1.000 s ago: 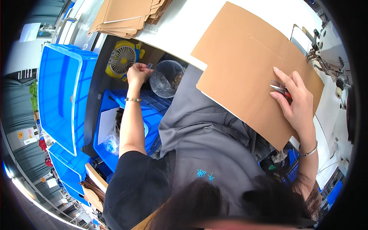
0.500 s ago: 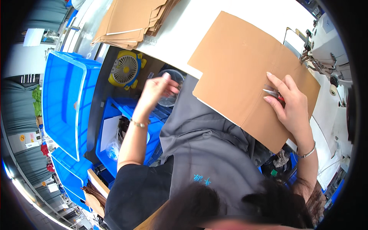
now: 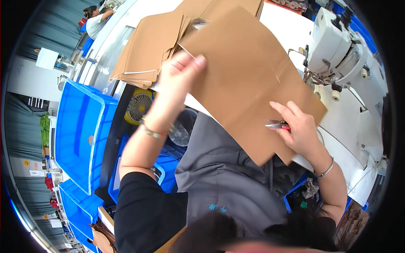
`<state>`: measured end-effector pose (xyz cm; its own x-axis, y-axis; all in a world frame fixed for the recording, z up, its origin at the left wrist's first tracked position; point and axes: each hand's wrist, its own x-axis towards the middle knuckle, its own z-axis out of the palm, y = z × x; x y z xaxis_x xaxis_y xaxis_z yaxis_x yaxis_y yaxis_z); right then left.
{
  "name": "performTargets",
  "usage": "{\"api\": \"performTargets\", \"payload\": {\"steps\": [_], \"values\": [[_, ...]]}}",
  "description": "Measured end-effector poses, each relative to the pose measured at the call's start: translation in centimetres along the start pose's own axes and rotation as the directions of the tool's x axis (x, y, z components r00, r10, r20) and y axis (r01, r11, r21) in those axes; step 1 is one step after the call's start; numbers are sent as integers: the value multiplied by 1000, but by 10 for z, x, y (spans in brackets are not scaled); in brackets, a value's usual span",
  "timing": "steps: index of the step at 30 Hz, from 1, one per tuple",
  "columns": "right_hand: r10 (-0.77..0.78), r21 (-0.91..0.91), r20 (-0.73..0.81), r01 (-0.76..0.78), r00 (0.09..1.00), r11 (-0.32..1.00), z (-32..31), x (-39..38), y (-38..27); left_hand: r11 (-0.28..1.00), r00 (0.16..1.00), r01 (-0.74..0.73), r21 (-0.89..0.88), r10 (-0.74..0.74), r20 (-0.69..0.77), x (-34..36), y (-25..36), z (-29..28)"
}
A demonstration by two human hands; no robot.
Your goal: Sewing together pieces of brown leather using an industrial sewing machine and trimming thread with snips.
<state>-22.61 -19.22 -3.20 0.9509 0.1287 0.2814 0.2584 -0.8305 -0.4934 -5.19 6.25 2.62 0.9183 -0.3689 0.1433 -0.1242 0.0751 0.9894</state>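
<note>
A tan sheet [image 3: 244,76], flat with a crease and notched edges, lies slanted over the front of the white table and my lap. It is slightly smeared by motion. At its left edge my left hand [image 3: 181,74] is closed on the sheet, the thumb on top; the hand is blurred. My right hand [image 3: 301,130] rests on the lower right part of the sheet. It holds small thread snips [image 3: 276,124] with metal blades and a red handle, the blades pointing left and the index finger stretched out.
Stacked tan pieces [image 3: 147,46] lie at the table's far left. A white sewing machine [image 3: 337,50] stands at the right. Blue crates [image 3: 82,135] stand at the left, with a yellow fan [image 3: 140,106] beneath the table. Far off, a person [image 3: 96,25] sits at work.
My left hand has moved from above my lap up to the sheet's left edge and taken hold. The sheet has turned and shifted. My right hand keeps the snips.
</note>
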Motion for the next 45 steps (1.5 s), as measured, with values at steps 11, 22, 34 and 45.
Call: {"api": "performTargets", "payload": {"steps": [11,22,34,45], "values": [[8,-33,-41,-9,999,999,-1,2,12,991,902,-132,22,130,-411,119,94,-253],[55,-42,-14,-56,998,998,0,4,10,982,810,185,-29,-169,-561,138,-12,-371],[37,-46,-19,-38,999,998,1,7,12,220,902,73,973,402,-159,120,9,-231],[24,-41,-8,-24,1000,999,0,3,12,-16,974,-180,984,139,180,99,-9,-100]]}}
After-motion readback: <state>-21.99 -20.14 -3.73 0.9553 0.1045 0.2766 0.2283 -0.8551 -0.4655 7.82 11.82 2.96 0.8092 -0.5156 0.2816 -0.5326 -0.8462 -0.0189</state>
